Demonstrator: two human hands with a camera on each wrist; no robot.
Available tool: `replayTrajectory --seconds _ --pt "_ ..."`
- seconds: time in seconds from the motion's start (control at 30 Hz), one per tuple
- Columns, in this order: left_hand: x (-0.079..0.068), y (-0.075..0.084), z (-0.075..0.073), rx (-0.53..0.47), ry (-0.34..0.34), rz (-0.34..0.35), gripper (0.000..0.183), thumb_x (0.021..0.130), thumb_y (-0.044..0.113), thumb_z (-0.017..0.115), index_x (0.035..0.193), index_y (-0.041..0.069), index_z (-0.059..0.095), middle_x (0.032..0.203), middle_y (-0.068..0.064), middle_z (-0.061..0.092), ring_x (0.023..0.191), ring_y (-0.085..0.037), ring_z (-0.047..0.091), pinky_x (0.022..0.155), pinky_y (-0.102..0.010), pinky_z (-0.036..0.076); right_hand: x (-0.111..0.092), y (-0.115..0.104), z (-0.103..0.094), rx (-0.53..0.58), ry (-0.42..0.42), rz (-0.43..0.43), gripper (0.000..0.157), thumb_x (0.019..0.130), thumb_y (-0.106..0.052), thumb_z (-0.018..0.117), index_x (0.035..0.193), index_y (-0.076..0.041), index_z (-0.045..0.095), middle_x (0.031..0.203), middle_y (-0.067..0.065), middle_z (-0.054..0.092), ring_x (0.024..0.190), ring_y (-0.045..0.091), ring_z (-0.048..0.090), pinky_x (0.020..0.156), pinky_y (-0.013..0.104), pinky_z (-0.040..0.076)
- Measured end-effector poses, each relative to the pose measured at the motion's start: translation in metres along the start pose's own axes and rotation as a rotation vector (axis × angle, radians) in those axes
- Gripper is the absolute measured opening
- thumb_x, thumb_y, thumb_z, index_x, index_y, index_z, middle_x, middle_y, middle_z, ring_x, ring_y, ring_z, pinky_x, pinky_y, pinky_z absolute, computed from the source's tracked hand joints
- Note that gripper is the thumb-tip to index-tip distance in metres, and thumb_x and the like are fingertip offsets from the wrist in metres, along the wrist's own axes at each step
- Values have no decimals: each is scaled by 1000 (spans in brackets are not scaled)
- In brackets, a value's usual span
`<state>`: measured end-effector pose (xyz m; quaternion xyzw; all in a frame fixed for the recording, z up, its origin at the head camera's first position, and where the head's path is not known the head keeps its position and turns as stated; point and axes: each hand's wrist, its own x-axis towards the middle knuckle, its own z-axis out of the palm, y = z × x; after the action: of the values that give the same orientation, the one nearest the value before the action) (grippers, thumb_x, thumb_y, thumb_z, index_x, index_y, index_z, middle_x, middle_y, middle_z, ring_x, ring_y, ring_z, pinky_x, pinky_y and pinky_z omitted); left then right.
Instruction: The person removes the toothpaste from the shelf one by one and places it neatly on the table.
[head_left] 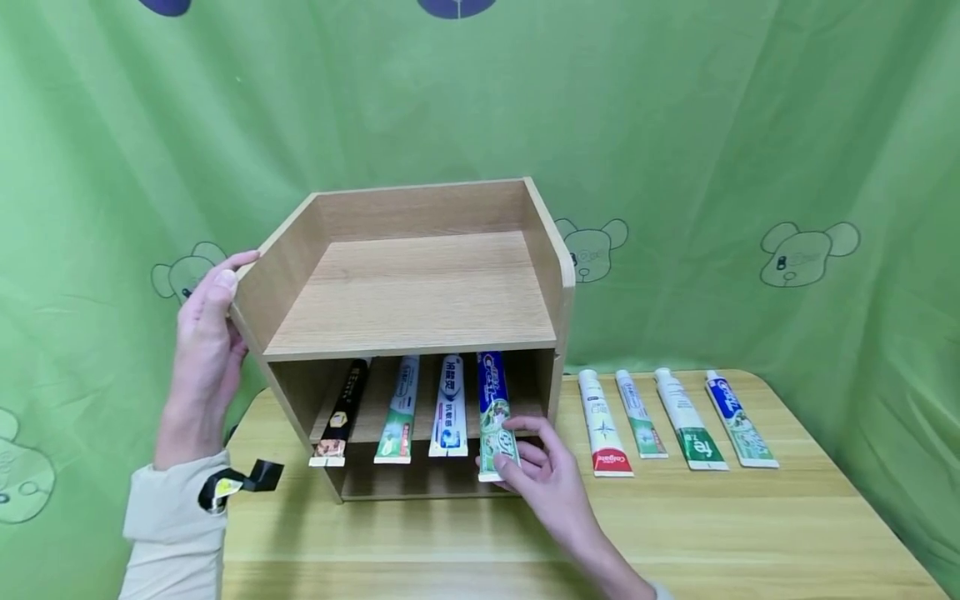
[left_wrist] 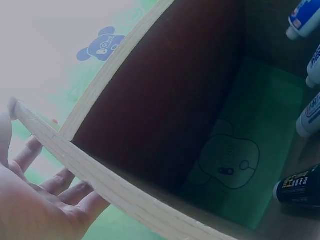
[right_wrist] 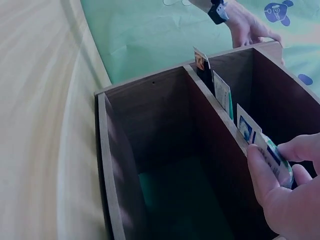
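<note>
A wooden shelf [head_left: 420, 287] stands on the table, its middle shelf bearing toothpaste tubes side by side, their crimped ends jutting past the front edge. These are a black tube [head_left: 348, 408], a white-green tube [head_left: 399, 408], a white-blue tube [head_left: 450, 404] and a blue-green tube [head_left: 493, 392]. My right hand [head_left: 551, 483] pinches the crimped end of the blue-green toothpaste tube between thumb and fingers; the right wrist view shows this hand [right_wrist: 290, 195] too. At the shelf's upper left side panel, my left hand [head_left: 210, 333] grips the edge, with fingers [left_wrist: 57, 182] along its outer face.
Right of the shelf lie a red-ended Colgate tube [head_left: 603, 425], a slim tube [head_left: 641, 412], a green-ended tube [head_left: 686, 421] and another blue-green tube [head_left: 738, 417] on the wooden table [head_left: 720, 533]. A green curtain [head_left: 675, 125] hangs behind. Below the tubes is a lower compartment [head_left: 420, 479].
</note>
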<state>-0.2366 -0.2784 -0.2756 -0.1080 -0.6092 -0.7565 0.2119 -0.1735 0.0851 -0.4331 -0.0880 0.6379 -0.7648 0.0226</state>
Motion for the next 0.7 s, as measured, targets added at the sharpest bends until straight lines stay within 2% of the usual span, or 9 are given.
replayTrajectory --seconds 0.13,0.37,0.57,0.7 --pt "1 0 0 -6 -9 3 43 101 37 61 138 14 64 121 -11 55 98 -22 56 77 -29 51 -3 2 0 -12 15 -9 48 90 9 70 132 -4 52 125 28 64 106 38 70 84 42 60" --pt "2 0 -1 -15 13 12 43 100 38 62 136 13 66 122 -11 56 98 -22 56 76 -28 50 -4 5 1 -11 0 -59 50 88 9 73 133 -5 55 131 25 60 110 35 69 84 40 60" --pt "1 0 0 -8 1 -2 43 100 38 62 137 15 65 123 -10 54 101 -23 54 78 -30 49 -10 8 -1 -33 -34 -58 61 85 13 73 139 -6 52 143 26 51 114 41 66 85 41 59" --pt "0 0 -1 -6 -6 -6 43 100 38 61 137 15 65 123 -10 53 102 -23 54 80 -30 48 -12 10 0 -60 -38 -45 62 85 10 75 140 -9 53 143 24 52 115 38 67 85 39 59"
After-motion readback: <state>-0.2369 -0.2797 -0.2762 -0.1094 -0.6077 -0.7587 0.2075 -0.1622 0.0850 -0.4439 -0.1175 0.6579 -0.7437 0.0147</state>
